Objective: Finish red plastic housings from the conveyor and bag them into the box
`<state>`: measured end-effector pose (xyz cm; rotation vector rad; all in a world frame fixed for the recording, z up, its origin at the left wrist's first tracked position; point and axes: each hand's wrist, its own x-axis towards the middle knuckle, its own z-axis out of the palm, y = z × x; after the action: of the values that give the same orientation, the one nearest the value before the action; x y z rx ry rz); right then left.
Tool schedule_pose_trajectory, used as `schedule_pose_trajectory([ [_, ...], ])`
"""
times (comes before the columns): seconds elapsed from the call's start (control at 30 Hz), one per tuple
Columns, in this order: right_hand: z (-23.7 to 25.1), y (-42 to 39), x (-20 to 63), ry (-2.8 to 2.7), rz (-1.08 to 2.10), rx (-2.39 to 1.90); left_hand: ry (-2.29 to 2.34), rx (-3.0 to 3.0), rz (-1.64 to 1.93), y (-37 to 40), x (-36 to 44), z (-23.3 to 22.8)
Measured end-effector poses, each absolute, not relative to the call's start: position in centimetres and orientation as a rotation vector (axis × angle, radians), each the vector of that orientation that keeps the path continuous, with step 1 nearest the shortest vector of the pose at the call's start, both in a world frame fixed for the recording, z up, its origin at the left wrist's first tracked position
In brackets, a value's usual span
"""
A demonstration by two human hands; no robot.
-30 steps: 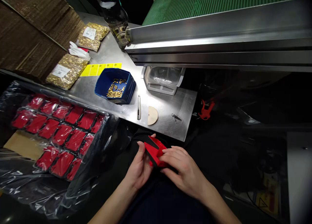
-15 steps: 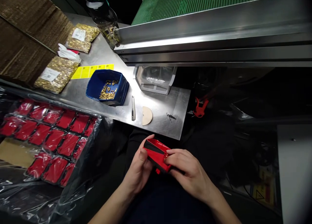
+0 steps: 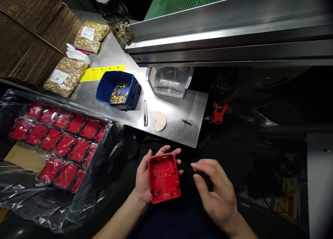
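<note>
While the red plastic housing (image 3: 164,177) lies inside-up in the left hand (image 3: 145,176), fingers clamped round it, right hand (image 3: 215,190) fingers apart just right, no brass insert from the far blue bin (image 3: 118,91) looks fitted yet.

Red housing (image 3: 163,178) hides the left hand's (image 3: 145,178) palm

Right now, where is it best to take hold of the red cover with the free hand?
Probably by its two long side walls, from the right. The red cover lies open side up on the left hand, whose fingers hold its left and far edges; the right hand hovers beside the bare right wall.
</note>
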<state>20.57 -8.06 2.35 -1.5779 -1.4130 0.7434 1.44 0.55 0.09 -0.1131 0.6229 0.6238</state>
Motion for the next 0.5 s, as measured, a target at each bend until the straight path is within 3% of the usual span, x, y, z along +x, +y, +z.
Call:
schedule_pose_trajectory([
  [0.5,2.6,-7.7,19.3,-1.44,0.923,-1.452,0.604,-0.151,0.643,0.7,1.6,0.4],
])
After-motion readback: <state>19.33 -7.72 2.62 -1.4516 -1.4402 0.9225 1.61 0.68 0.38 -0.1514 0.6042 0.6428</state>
